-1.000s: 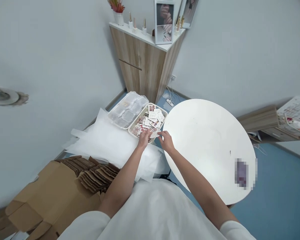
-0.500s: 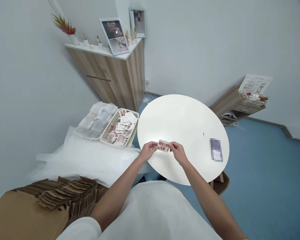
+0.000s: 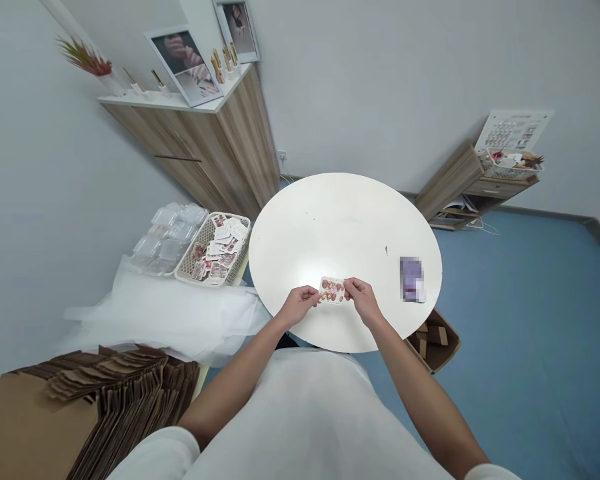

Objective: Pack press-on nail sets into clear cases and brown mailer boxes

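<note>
Our left hand (image 3: pixel 299 305) pinched the near left corner of the card (image 3: pixel 332 290), thumb and fingers closed down to the card's thickness. The card lay face up between our hands, over the near part of the table, and our right hand (image 3: pixel 363 300) pinched its right end just as narrowly. We judged a light pinch at the edges best, leaving the reddish-brown nail shapes uncovered; an even hold should have kept it flat, while pressing the ends inward could have bowed it.

Far left of the grip and nearer us stood stacked cardboard (image 3: pixel 45 427). Beside it spread white sheets (image 3: pixel 170 310), with clear plastic trays (image 3: pixel 165 240) beyond them, then a basket (image 3: pixel 207 235) of loose cards (image 3: pixel 223 243). Beyond the basket, a wooden cabinet (image 3: pixel 195 147) bore a potted plant (image 3: pixel 87 60), picture frames (image 3: pixel 185 67) and small bottles (image 3: pixel 217 70).

Beneath the grip was our round white table (image 3: pixel 300 227), glaring just beyond the card. Right of the grip lay a purple thing (image 3: pixel 411 277), too blurred to name. Farther right, a brown box (image 3: pixel 445 359) sat on the blue floor (image 3: pixel 530 320), and a low shelf (image 3: pixel 467 177) stood by the wall (image 3: pixel 380 100).
</note>
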